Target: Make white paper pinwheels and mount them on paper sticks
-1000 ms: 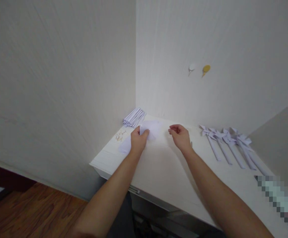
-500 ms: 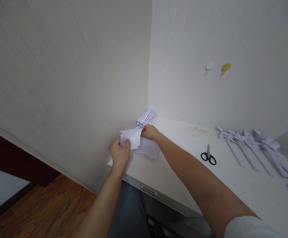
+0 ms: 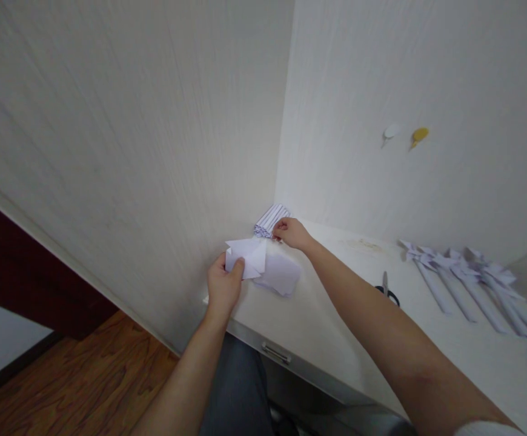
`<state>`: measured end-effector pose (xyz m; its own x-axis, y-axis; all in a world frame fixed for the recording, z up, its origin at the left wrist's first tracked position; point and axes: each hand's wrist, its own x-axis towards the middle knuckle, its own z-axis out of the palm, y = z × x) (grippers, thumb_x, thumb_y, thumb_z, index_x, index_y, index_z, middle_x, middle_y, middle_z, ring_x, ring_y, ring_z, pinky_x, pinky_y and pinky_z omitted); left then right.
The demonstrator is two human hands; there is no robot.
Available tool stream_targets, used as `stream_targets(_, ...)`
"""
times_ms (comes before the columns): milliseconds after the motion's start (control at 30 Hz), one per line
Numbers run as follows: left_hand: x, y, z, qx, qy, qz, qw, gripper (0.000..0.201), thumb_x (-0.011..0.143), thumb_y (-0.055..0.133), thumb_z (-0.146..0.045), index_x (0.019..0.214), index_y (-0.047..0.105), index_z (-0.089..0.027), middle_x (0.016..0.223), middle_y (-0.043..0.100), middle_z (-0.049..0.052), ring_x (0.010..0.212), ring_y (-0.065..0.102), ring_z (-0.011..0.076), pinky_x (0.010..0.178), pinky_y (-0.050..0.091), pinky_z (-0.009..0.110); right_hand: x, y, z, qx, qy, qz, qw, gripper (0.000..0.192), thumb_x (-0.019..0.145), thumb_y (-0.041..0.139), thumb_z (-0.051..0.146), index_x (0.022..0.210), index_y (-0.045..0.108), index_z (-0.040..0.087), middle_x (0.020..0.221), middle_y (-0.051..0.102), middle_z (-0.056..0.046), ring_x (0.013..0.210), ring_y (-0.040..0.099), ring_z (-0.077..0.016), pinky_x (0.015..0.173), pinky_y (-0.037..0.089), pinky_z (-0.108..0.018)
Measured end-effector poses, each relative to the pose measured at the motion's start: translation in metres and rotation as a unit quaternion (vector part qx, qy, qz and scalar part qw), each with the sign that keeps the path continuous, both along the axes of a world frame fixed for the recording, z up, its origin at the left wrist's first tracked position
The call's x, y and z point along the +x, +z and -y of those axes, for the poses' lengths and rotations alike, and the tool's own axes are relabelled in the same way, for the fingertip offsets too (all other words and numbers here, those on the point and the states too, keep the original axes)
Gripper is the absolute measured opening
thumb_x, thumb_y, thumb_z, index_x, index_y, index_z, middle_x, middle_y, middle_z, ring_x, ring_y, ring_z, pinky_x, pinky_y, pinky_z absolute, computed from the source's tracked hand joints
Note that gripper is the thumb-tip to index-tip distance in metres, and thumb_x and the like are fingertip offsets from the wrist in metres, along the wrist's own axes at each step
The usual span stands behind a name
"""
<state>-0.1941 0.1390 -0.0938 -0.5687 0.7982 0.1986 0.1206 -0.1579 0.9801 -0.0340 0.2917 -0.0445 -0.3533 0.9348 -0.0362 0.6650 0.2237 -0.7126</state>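
Observation:
My left hand (image 3: 225, 281) grips a folded white paper pinwheel (image 3: 249, 254), thumb on top and fingers beneath. The pinwheel's corners are cut and pointed. My right hand (image 3: 291, 233) is closed with its fingertips pinched together, low over the table beside a bundle of rolled paper sticks (image 3: 270, 219). Something small and reddish shows at those fingertips, too small to make out. Under and right of the pinwheel lies a stack of white paper sheets (image 3: 281, 275).
Scissors (image 3: 386, 284) with black handles lie right of my right forearm, which partly covers them. Several finished paper pinwheels on sticks (image 3: 466, 287) lie in a row at the right. Walls meet behind the white table (image 3: 291, 321); white and yellow hooks (image 3: 420, 135) hang on one.
My right hand has left the pinwheel's edge and moved right to beside the rolled sticks. My left hand still holds the pinwheel. The view has shifted slightly.

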Motion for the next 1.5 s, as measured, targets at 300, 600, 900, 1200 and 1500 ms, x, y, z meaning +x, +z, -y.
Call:
stream_targets(300,0.109,0.083,-0.027,0.121,-0.136,0.015,0.983,0.021,0.077,0.07,-0.035,0.086,0.07,-0.016,0.07,0.064,-0.002,0.062,0.053,0.0141,0.056,0.042,0.023,0.153,0.072,0.09,0.109,-0.106,-0.245,0.957,0.023,0.09,0.063,0.032,0.098,0.078,0.017,0.089,0.079,-0.007,0.078,0.072,-0.0167,0.074,0.058,-0.03)
stream_targets(600,0.252,0.133,-0.056,0.227,-0.222,0.045,0.947,0.016,0.083,0.071,-0.034,0.086,0.065,-0.019,0.072,0.063,-0.002,0.064,0.057,0.0142,0.058,0.047,0.024,0.25,0.114,0.135,0.143,-0.099,-0.298,0.939,0.028,0.081,0.077,0.045,0.072,0.071,0.018,0.067,0.068,0.0,0.062,0.061,-0.0143,0.061,0.049,-0.028)
stream_targets(900,0.252,0.163,-0.067,0.288,-0.267,-0.197,0.898,0.074,0.073,0.08,-0.019,0.141,0.055,-0.033,0.143,0.063,0.007,0.128,0.061,0.0262,0.106,0.049,0.043,0.314,0.115,0.131,0.168,-0.159,-0.086,0.969,0.023,0.084,0.066,0.036,0.066,0.063,0.021,0.06,0.053,0.004,0.058,0.047,-0.0133,0.053,0.033,-0.028)
stream_targets(1200,0.269,0.158,-0.068,0.217,-0.367,-0.417,0.803,0.013,0.081,0.068,-0.017,0.084,0.075,-0.027,0.089,0.078,0.003,0.085,0.07,0.0257,0.079,0.053,0.038,0.304,0.111,0.141,0.181,-0.069,0.01,0.981,0.021,0.088,0.064,0.028,0.068,0.066,0.024,0.059,0.058,0.003,0.056,0.052,-0.0149,0.051,0.032,-0.03)
stream_targets(1500,0.262,0.166,-0.076,0.178,-0.416,-0.178,0.874,0.006,0.075,0.071,-0.025,0.074,0.076,-0.022,0.073,0.072,0.004,0.068,0.064,0.0199,0.061,0.049,0.029,0.304,0.117,0.141,0.281,-0.133,-0.053,0.949,0.013,0.083,0.082,0.038,0.087,0.076,0.027,0.082,0.075,-0.001,0.072,0.067,-0.0195,0.06,0.049,-0.03)
